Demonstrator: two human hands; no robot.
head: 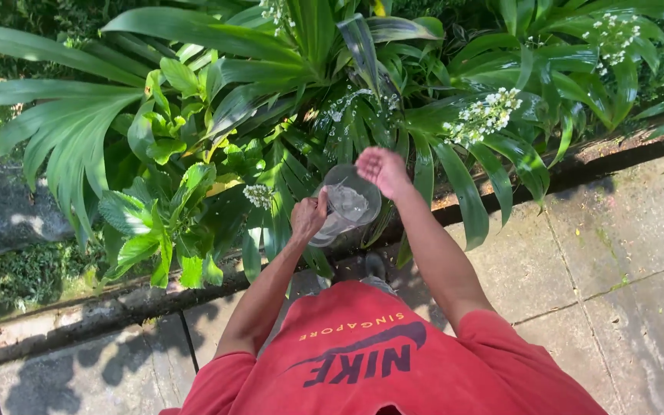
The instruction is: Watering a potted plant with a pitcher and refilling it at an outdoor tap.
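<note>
Head view — jug (345, 206) between hands.

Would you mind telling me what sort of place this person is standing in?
Most likely a garden beside a paved path. Broad-leaved plants with small white flowers fill a bed behind a low kerb, next to concrete slabs. The left hand holds a clear water jug, the right hand above it.

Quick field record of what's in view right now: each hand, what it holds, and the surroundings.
left hand: gripping the side of a clear plastic jug
right hand: open, palm up, above the jug's mouth, holding nothing
jug: tilted toward the plants, water inside
plants: broad green leaves with small white flower clusters, in a bed behind a kerb
ground: concrete paving, partly shaded
</note>
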